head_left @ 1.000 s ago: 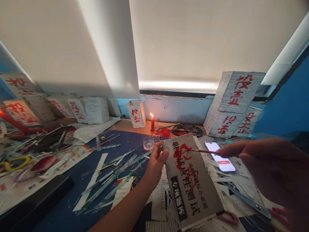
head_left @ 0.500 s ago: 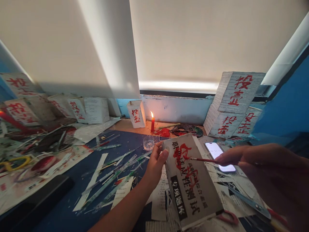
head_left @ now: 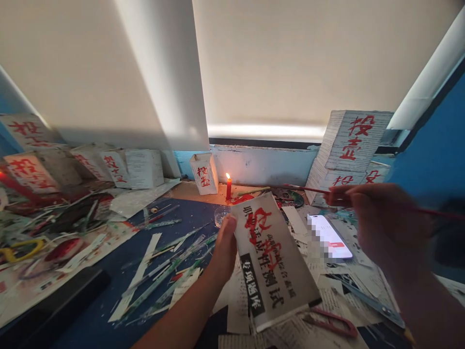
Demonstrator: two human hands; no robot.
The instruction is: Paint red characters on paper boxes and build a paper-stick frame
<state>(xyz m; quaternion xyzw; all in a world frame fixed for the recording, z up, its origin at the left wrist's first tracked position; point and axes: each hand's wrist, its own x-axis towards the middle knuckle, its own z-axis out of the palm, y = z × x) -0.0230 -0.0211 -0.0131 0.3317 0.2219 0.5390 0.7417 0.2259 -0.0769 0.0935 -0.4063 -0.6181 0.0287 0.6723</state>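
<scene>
While held, paper box point(head_left: 276, 261), slim brush point(head_left: 310, 188)

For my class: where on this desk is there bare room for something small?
Bare blue surface shows between the black object and long white strip at lower left, and left of the glass dish, behind the clear strips. It is crowded among those strips, and right of the left hand with papers and phone.

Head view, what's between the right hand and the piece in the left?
In the head view, the phone and loose papers show between the right hand and the held piece; the brush juts left from that hand, higher up.
</scene>
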